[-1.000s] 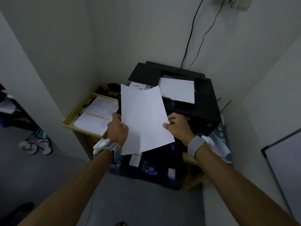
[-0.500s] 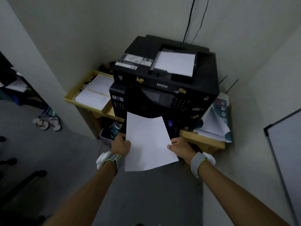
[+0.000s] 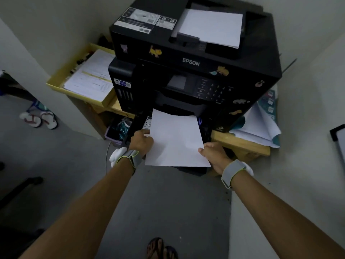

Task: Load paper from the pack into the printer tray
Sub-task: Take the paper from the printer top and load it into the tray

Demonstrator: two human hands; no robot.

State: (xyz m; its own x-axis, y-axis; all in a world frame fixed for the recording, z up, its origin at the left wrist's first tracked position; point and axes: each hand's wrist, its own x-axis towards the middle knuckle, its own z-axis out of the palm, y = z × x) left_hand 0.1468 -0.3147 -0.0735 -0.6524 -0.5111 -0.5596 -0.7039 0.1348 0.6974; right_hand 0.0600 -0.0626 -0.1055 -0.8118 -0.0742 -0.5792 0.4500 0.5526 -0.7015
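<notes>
Paper (image 3: 175,139) sits gripped at both side edges, its far end at the black printer (image 3: 196,71) front, over the pulled-out tray (image 3: 134,126); left hand (image 3: 141,142) pinches one edge; right hand (image 3: 212,154) clasps the other.

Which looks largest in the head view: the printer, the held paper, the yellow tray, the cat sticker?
1. printer
2. held paper and yellow tray: they look alike, and the paper is nearer the camera, so unranked
3. cat sticker
</notes>
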